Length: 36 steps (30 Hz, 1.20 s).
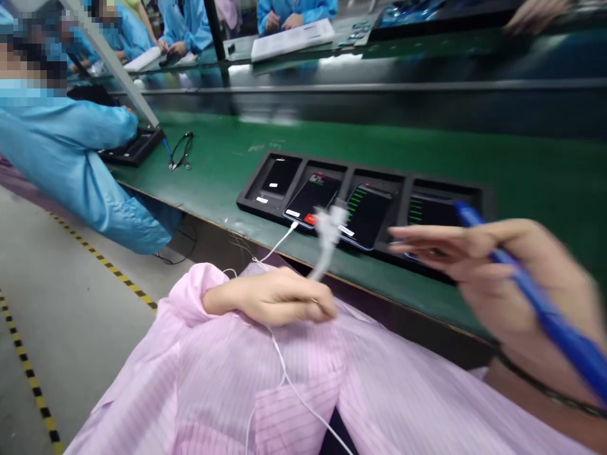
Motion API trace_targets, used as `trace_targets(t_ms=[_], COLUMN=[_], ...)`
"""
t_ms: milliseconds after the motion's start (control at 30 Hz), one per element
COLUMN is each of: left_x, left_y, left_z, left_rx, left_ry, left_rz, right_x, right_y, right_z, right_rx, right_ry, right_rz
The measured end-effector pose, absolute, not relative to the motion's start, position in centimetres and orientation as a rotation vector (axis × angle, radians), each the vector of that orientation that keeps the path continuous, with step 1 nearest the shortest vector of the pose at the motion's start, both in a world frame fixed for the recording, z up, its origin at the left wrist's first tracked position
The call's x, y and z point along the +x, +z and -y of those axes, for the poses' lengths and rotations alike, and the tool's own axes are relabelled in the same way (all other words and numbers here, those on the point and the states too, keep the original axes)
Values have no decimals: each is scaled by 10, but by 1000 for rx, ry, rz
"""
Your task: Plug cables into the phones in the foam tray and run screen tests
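Observation:
My left hand (272,296) is closed in front of the pink smock. A white cable (323,256) rises from its fingers, with the plug end smeared by motion. To the right, my right hand (516,278) is curled with a blue pen (531,294) across it, thumb and fingertips close together. Both hands are near a black tray (246,196) divided into compartments. Inside are several phones: a dark one (283,177), one with a red patch on screen (310,199), one with green lines (367,218), and another (434,205) partly behind my right hand. A white plug (294,225) meets the red-patch phone's lower edge.
The tray rests on a green bench (213,189) near its front edge. A short black cable (183,151) lies farther left. A co-worker in a blue smock (85,151) sits left, beside another black tray (137,148). Other people in blue work across the bench.

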State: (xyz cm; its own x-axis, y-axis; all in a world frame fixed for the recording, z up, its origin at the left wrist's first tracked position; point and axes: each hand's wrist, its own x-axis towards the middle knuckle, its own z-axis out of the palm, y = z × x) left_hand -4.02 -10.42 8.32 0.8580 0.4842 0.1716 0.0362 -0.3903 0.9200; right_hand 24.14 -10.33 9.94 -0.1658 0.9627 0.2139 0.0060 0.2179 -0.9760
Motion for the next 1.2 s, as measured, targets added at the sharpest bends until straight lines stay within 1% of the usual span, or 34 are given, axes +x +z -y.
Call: trace_targets(t_ms=[100, 133, 200, 267, 400, 500, 567, 700, 867, 967, 1100, 1200], left_x=[6, 16, 27, 34, 45, 52, 52, 46, 44, 43, 36, 29], left_y=[79, 77, 73, 68, 51, 37, 33, 37, 44, 39, 22, 8], left_z=[85, 80, 76, 74, 79, 82, 80, 71, 65, 65, 66, 67], left_rx=[1806, 1773, 1719, 1677, 1523, 1289, 1254, 1420, 1602, 1517, 1283, 1265], left_ry=[193, 147, 113, 182, 514, 661, 632, 472, 399, 402, 443, 484], left_rz=[-124, -85, -48, -86, -281, -395, -465, -542, -587, -601, -671, -793], right_x=[230, 227, 223, 222, 222, 223, 223, 226, 234, 244, 255, 258], right_y=[98, 95, 87, 78, 67, 64, 63, 57, 52, 51, 44, 32], right_z=[102, 103, 106, 110, 110, 104, 100, 99, 93, 80, 56, 40], right_rx=[-833, -831, -883, -929, -941, -933, -929, -970, -1031, -1120, -1290, -1381], right_ry=[1328, 1337, 1231, 1063, 752, 652, 669, 726, 663, 584, 437, 381], right_rz=[1473, 1479, 1484, 1510, 1547, 1572, 1556, 1540, 1789, 1959, 2185, 2235])
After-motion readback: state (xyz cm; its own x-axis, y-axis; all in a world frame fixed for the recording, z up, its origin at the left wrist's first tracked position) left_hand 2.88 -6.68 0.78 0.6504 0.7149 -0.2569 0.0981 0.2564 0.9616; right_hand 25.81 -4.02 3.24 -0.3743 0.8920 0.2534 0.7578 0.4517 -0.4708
